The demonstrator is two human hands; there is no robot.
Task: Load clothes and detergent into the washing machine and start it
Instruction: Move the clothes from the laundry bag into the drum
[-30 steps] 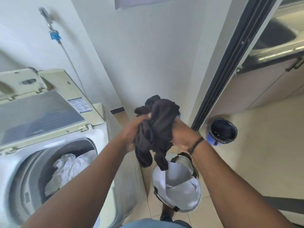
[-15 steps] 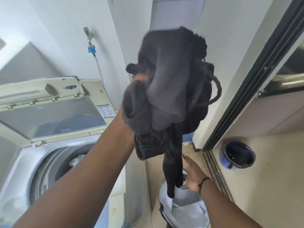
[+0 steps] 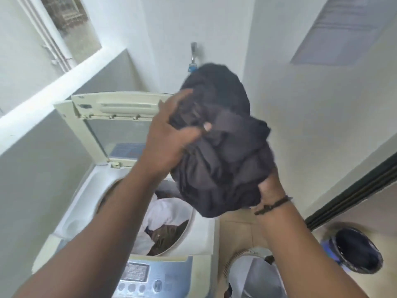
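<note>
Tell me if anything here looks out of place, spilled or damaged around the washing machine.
Nothing stands out. The washing machine has its lid up, with white and brown laundry in the drum. Both hands, left hand and right hand, hold a dark garment bunched above it. No spill shows.

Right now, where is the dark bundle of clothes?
In the head view, the dark bundle of clothes is held in both hands, left hand and right hand, above the open washing machine.

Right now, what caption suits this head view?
Both hands, left hand and right hand, hold a bundled dark cloth garment above the open top-loading white washing machine.
</note>
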